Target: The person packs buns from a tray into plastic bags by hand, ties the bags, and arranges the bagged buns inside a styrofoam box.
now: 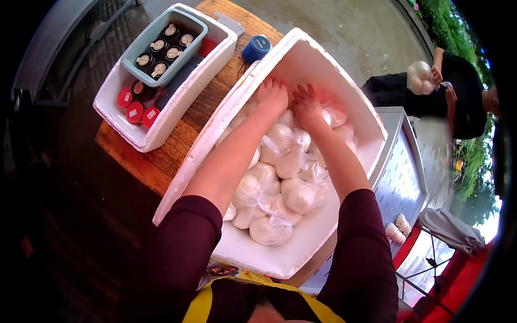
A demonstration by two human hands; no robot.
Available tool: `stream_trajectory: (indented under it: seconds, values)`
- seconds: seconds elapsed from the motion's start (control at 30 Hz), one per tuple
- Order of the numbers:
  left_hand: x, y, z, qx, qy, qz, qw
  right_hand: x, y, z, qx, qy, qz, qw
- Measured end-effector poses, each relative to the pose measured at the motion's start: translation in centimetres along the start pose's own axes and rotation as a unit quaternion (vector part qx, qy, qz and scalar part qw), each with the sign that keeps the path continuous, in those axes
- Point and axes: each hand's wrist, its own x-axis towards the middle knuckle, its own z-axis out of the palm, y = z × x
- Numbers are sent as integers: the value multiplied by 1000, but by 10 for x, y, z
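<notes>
A large white foam box (253,269) in front of me holds several clear plastic bags of white round buns (301,194). Both my arms reach down to its far end. My left hand (272,97) rests over bags near the far left wall, its fingers extended and slightly apart, the tips partly hidden. Close beside it, my right hand (308,107) lies on a knotted bag (331,116) with its fingers spread. Neither hand appears to grip anything. Most bags lie nearer to me, between my forearms.
Left, a smaller foam box (167,137) on a wooden table (132,161) contains red-lidded jars (134,112) and a pale blue bin (153,82) of dark-lidded jars. A blue canister (257,48) stands nearby. Right, buns (397,230) sit by a metal surface (398,177); a person (466,97) holds bagged buns.
</notes>
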Motion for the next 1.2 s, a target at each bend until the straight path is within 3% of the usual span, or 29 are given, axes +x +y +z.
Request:
stream_trajectory:
  seconds: [0.1,0.17,0.4,0.8,0.9,0.93,1.0,1.07,1.13,1.2]
  values:
    - [-32,19,-30,34,-115,28,992,0,3,4,-32,50,-13,998]
    - [-56,31,-38,64,-155,61,984,-6,-3,-4,-39,14,34,999]
    - [-80,25,-49,63,-151,71,984,-21,-4,-38,-55,-103,77,990]
    - [-85,24,-41,66,-144,68,985,-19,-5,-48,1,-118,100,988]
    - [-87,24,-41,51,-131,67,988,-16,-5,-53,-37,-173,92,980]
    - [-87,24,-40,44,-125,67,989,-19,2,-26,87,-152,168,970]
    - [-89,24,-40,35,-119,64,990,-29,18,50,328,-101,306,888]
    - [-90,25,-40,28,-120,61,990,-19,-6,-41,262,-105,279,918]
    - [-91,26,-42,20,-121,59,991,-12,-13,-72,149,-194,233,941]
    - [-93,26,-42,19,-115,56,992,0,-5,-62,-13,-359,161,919]
